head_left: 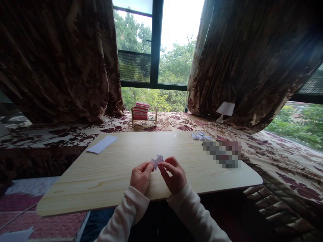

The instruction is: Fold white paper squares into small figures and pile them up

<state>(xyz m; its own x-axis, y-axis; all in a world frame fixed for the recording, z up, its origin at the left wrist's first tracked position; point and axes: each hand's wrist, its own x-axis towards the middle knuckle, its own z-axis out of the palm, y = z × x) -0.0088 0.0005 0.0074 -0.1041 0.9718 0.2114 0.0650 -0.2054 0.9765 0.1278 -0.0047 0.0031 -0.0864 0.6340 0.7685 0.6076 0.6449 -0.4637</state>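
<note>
Both left hand point(141, 176) and right hand point(174, 174) pinch a small folded paper point(157, 161) between their fingers, just above the pale worktop point(111, 174).

The bench point(113, 174) has a smooth, pale wood-grain top with a soft sheen towards twelve o'clock. The folded piece point(157, 162) looks like thin matt paper, as does the flat sheet point(102, 145) at eleven o'clock. The curtains point(239, 60) are patterned cloth with a satiny gloss; the stacked striped cloths point(140, 111) at twelve look soft and matt.
</note>
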